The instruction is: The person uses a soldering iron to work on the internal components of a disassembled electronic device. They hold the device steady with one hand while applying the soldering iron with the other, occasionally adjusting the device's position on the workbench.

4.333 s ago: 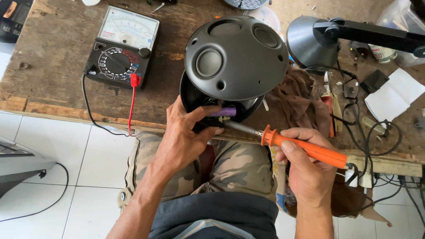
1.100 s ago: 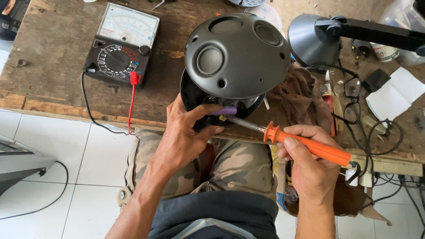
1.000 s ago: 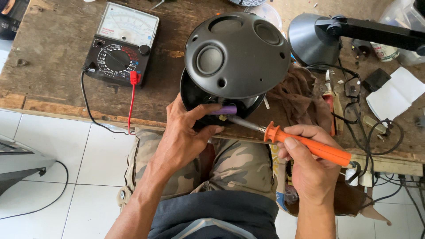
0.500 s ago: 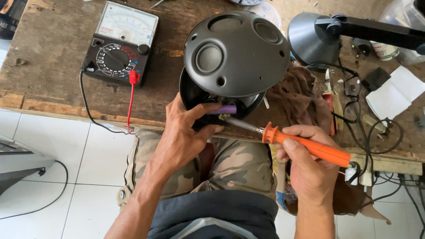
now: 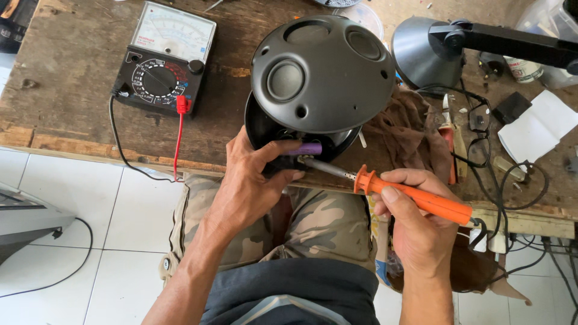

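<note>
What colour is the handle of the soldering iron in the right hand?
Orange; the soldering iron in the right hand shows it clearly in the head view.

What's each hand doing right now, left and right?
Left hand: closed, pinching a purple part at the rim of the black dome housing.
Right hand: closed around the orange soldering iron.

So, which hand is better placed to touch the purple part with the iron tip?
The right hand. It holds the orange soldering iron with its tip beside the purple part, which the left hand steadies.
</note>
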